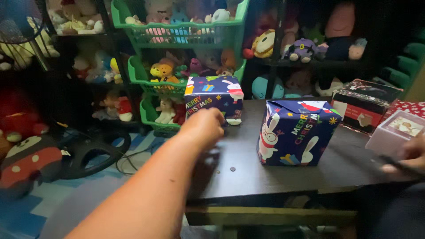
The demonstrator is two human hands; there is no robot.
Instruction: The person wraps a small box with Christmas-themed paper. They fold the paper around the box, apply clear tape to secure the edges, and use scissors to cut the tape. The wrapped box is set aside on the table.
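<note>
Open dark tabletop (pixel 239 177) in front of the large wrapped box (pixel 295 132), only a small coin-like dot (pixel 232 169) there, clear lane left of the box up to the smaller wrapped box (pixel 214 98) behind, right of it crowded by a dark gift box (pixel 365 104) and a pale box (pixel 394 132)

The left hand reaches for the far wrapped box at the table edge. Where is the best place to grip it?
Probably across its two short ends, coming from above: the far wrapped box lies flat and low, its top is free, and the left hand already covers the near face.
</note>
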